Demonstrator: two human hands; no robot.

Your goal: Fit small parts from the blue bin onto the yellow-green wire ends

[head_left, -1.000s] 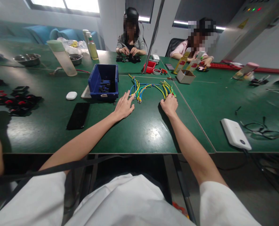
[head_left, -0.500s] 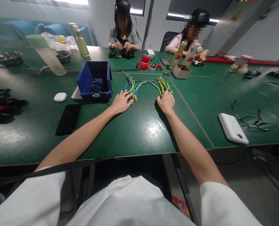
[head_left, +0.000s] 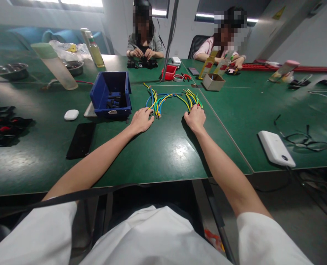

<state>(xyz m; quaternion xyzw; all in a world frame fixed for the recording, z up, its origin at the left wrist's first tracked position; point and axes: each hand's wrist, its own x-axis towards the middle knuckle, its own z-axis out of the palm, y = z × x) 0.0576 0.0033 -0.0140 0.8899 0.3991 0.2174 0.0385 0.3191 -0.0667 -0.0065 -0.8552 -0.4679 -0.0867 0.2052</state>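
Note:
A bunch of blue, yellow and green wires point(head_left: 163, 98) lies in an arch on the green table, with metal ends showing near my left hand point(head_left: 142, 120). That hand rests at the bunch's left end; its fingers are a little bent and touch the wires, and the thumb stands apart from them. At the right end, my right hand point(head_left: 195, 117) has its fingers closed over the wires, with the tips partly hidden among them. To the left of my left hand stands a blue bin point(head_left: 110, 94) holding dark blue and black parts.
A black phone point(head_left: 81, 140) and a white case point(head_left: 71, 115) lie left of my left forearm. On the right are a white power bank point(head_left: 276, 148) and glasses point(head_left: 306, 141). Farther back stand a small box point(head_left: 213, 82), a red tray point(head_left: 169, 73) and bottles. Two people sit opposite.
The fingers of my left hand have drawn in from a wider spread and shifted slightly left. My right hand stays on the wires. The view has turned very slightly.

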